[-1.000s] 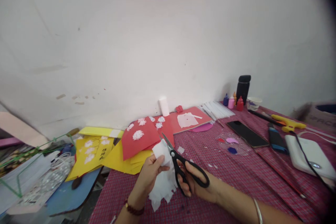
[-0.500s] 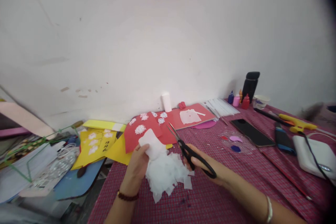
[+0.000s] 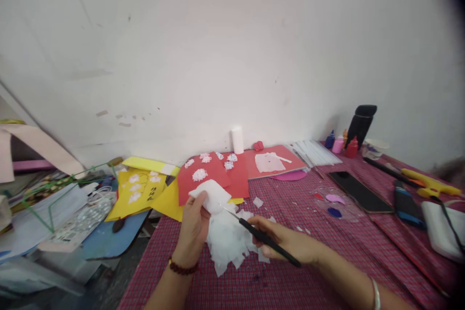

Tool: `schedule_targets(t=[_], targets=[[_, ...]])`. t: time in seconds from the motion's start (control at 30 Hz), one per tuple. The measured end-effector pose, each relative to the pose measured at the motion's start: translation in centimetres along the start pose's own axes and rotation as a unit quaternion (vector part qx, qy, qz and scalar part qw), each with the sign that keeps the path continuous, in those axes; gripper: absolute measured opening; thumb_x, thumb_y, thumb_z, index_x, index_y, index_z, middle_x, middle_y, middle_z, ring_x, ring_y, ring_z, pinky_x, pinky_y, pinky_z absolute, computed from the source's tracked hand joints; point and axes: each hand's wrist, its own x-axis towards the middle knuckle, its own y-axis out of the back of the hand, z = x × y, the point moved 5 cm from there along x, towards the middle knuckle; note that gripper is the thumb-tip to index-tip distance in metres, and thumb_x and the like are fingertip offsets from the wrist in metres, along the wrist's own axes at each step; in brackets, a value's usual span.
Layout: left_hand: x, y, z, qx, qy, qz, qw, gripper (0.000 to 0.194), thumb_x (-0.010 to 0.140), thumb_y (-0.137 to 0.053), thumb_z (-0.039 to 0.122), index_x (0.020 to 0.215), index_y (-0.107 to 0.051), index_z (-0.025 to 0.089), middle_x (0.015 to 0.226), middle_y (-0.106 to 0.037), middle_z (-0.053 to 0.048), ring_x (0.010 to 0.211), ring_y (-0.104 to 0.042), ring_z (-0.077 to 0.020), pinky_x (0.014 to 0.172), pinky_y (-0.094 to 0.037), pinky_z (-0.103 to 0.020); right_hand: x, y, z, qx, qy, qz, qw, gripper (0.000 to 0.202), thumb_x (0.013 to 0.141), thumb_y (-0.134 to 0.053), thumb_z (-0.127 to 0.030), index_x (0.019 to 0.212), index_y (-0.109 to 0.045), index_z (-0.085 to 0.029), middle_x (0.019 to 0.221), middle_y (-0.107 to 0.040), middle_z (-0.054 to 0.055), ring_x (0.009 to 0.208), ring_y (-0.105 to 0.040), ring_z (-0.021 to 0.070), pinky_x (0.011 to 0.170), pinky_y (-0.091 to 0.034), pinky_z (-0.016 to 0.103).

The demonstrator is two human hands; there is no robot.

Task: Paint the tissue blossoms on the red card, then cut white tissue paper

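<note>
My left hand (image 3: 193, 220) pinches a folded-looking white tissue sheet (image 3: 212, 191) between thumb and fingers. In my right hand (image 3: 281, 240) is a pair of black-handled scissors (image 3: 263, 238), seen nearly edge-on. Their blade tips point left and reach the lower right edge of the sheet; whether the blades are parted I cannot tell. Under both hands lies a heap of cut white tissue pieces (image 3: 230, 240) on the checked tablecloth (image 3: 290, 290). One loose white scrap (image 3: 257, 202) rests just behind the scissors.
Behind are red paper sheets (image 3: 238, 174) with white paper flowers (image 3: 199, 175). Yellow decorated paper (image 3: 140, 193) lies left. To the right are a paint palette (image 3: 339, 208), a phone (image 3: 359, 191), small paint bottles (image 3: 337, 144) and a yellow glue gun (image 3: 428, 184).
The scissors have swung left and turned edge-on, bringing their tips to the tissue sheet. A loose scrap now shows behind them. My view has shifted slightly left.
</note>
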Motion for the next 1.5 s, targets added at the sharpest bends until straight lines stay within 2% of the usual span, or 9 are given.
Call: schedule_targets(t=[0.13,0.27,0.43,0.7,1.03,1.1,1.27,1.5], targets=[[0.0,0.1,0.3,0.036,-0.035,-0.009,0.999,0.024,0.064,-0.08,0.022,0.082,-0.066,0.016,0.076,-0.071,0.001,0.067,-0.066,-0.0133,0.064,-0.052,-0.023,0.5,-0.3,0.4,0.006,-0.011,0.01,1.0,0.053,0.084,-0.059,-0.052,0.123,-0.045,-0.019,0.086,-0.045,0.001,0.071,-0.038,0.0119,0.061,-0.032,0.024],[0.1,0.3,0.3,0.085,-0.065,-0.009,0.994,0.024,0.066,-0.079,0.027,0.084,-0.067,0.015,0.076,-0.07,0.001,0.064,-0.063,-0.0119,0.062,-0.05,-0.022,0.6,-0.1,0.6,0.009,-0.009,0.031,0.999,0.054,0.084,-0.061,-0.052,0.123,-0.046,-0.018,0.087,-0.047,0.002,0.074,-0.04,0.0128,0.063,-0.033,0.024],[-0.1,0.1,-0.4,0.109,-0.057,-0.024,0.992,0.024,0.067,-0.078,0.029,0.081,-0.064,0.016,0.07,-0.067,0.003,0.058,-0.059,-0.0109,0.054,-0.046,-0.021,0.7,0.0,1.1,0.023,-0.005,0.043,0.999,0.055,0.083,-0.062,-0.052,0.123,-0.047,-0.018,0.087,-0.048,0.001,0.074,-0.041,0.0128,0.064,-0.034,0.025],[-0.1,0.2,-0.5,0.123,-0.054,-0.028,0.991,0.025,0.068,-0.078,0.03,0.082,-0.062,0.016,0.066,-0.064,0.004,0.052,-0.054,-0.0088,0.051,-0.043,-0.02,0.6,0.2,1.3,0.033,-0.003,0.076,0.997,0.055,0.082,-0.062,-0.055,0.119,-0.052,-0.017,0.079,-0.046,-0.001,0.064,-0.035,0.0094,0.055,-0.027,0.022],[0.0,0.4,-0.7,0.114,-0.034,-0.026,0.993,0.027,0.064,-0.079,0.029,0.079,-0.062,0.015,0.068,-0.065,0.003,0.055,-0.054,-0.0086,0.053,-0.041,-0.02,0.4,0.6,2.6,0.021,-0.036,0.136,0.99,0.051,0.073,-0.071,-0.051,0.109,-0.059,-0.017,0.078,-0.051,-0.001,0.064,-0.041,0.0111,0.056,-0.031,0.022],[0.0,0.2,-0.8,0.116,-0.03,-0.042,0.992,0.026,0.064,-0.079,0.025,0.083,-0.063,0.015,0.072,-0.067,0.001,0.058,-0.057,-0.0096,0.056,-0.043,-0.021,0.3,0.5,2.3,0.016,-0.031,0.133,0.99,0.051,0.076,-0.069,-0.052,0.112,-0.058,-0.017,0.081,-0.051,0.0,0.066,-0.042,0.0118,0.058,-0.033,0.023],[-0.6,-0.8,-1.0,0.093,-0.001,-0.092,0.991,0.038,0.067,-0.076,0.02,0.102,-0.063,0.019,0.091,-0.072,-0.003,0.079,-0.066,-0.017,0.072,-0.048,-0.027,0.1,0.0,1.5,0.005,-0.006,0.077,0.997,0.052,0.084,-0.058,-0.056,0.119,-0.051,-0.019,0.088,-0.049,0.001,0.073,-0.041,0.013,0.063,-0.034,0.024],[-1.9,-1.9,-2.3,0.097,0.024,-0.125,0.987,0.052,0.068,-0.072,0.013,0.117,-0.056,0.02,0.096,-0.072,-0.006,0.082,-0.068,-0.0193,0.076,-0.05,-0.03,0.2,0.2,1.6,0.023,-0.017,0.091,0.995,0.06,0.079,-0.059,-0.064,0.12,-0.051,-0.02,0.09,-0.05,0.003,0.075,-0.043,0.014,0.063,-0.036,0.025]])
